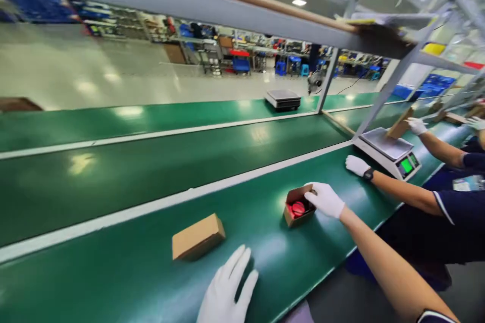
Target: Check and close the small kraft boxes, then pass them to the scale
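Observation:
My right hand, in a white glove, grips the upper right edge of a small open cardboard box. Inside that box sits a round red item; its kind is not clear. My left hand, gloved in white too, is held over the near part of the green bench surface with fingers stretched out and nothing in them. Just beyond its fingertips lies a closed brown cardboard box, apart from the hand.
To the right, a co-worker's gloved hand rests near a weighing scale with a lit green display. The co-worker's other hand holds a cardboard box over the scale. A second scale stands across a white divider. A metal post rises beyond.

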Motion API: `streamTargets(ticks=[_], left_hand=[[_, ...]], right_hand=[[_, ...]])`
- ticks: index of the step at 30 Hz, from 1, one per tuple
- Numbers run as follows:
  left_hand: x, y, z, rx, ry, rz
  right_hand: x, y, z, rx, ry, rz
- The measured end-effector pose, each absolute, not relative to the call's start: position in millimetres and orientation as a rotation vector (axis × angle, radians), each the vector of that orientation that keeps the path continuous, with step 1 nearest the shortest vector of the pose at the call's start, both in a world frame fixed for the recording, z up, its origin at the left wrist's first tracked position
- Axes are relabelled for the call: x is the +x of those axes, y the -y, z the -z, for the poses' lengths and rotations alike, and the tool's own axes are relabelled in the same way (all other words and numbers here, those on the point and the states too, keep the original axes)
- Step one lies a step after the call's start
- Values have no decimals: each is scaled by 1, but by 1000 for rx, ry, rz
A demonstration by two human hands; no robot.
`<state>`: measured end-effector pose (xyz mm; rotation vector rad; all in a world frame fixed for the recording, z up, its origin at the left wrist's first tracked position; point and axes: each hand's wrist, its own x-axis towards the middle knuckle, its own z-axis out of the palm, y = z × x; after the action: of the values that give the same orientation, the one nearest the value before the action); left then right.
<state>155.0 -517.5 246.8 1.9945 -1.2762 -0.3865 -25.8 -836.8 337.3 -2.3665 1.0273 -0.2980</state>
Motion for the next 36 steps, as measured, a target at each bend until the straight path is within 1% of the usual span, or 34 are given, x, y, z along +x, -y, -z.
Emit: streamTargets(ticks=[2,3,6,8,10,13,15,17,20,23,25,27,31,36], left_hand=[[148,533,-272,1972,924,636],[146,542,-282,1901,827,777],[147,563,-293,1621,645,978],[150,568,-291,1494,549,1014],[152,571,-288,1505,494,1009],[153,576,-283,1557,482,976],[154,578,-278,1452,468,988],[159,574,-271,1381,519,915],[168,558,-259,1420,828,636],[173,541,-252,1478,1125,475],[172,535,-251,1540,1255,396],[168,535,-251,1584,1365,291],[165,542,-252,1607,1465,133],[167,544,-253,1567,1373,184]], right_hand=[[-4,788,-329,-2379,-909,285],[4,768,-327,-2359,-855,283],[12,735,-325,-2076,-624,230],[11,733,-323,-1792,-463,164],[11,735,-318,-1647,-418,115],[19,731,-310,-1715,-578,129],[24,727,-304,-1810,-648,199],[25,726,-300,-1929,-595,338],[13,733,-301,-2184,-253,521],[0,739,-312,-2448,81,428],[-3,738,-318,-2586,120,381],[-1,735,-319,-2668,115,406],[7,735,-312,-2691,200,485],[12,746,-309,-2685,289,529]])
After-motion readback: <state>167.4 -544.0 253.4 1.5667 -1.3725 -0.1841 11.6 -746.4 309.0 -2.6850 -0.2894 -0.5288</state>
